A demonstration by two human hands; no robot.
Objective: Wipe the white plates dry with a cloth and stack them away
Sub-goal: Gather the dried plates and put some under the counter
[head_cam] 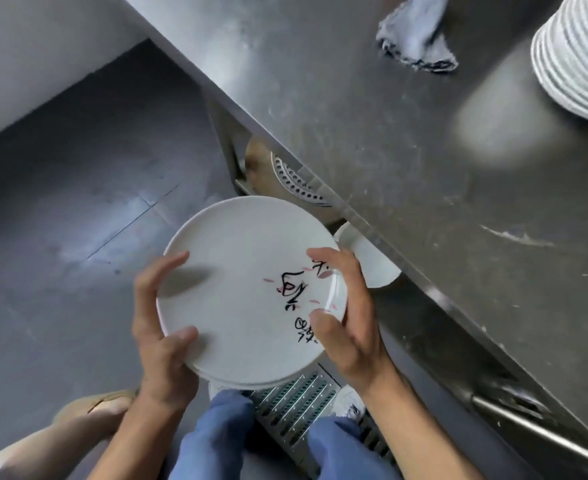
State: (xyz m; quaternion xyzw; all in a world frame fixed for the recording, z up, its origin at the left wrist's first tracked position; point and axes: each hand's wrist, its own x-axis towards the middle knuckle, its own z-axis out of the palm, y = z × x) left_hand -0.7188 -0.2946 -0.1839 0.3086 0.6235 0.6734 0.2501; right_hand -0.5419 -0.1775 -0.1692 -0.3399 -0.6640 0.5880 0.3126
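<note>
Plate, white and round, one in number, held face up at the middle of the view, above the floor and just left of the counter's front edge. Black brush characters and small pink marks sit on its right half. A second white rim shows just under its near edge.

Left hand grips the plate's left rim: thumb pressed on the upper face near the body, one finger curled over the far-left edge, the rest hidden beneath. Right hand grips the right rim in the same way, thumb and one finger spread apart on the printed face and clamped on the edge.

Cloth, one, grey-blue and crumpled, lies on the steel counter at the top of the view, well apart from both hands. Stack of plates, one, stands on the counter's far right corner, cut by the frame; roughly ten rims show, though blur makes the count unsure.

Under the counter's edge, one white dish sits just beside the right hand, and one perforated metal strainer lies farther back. One perforated metal rack lies below the held plate, between two blue-clad knees. One foot rests on the grey floor at lower left.
</note>
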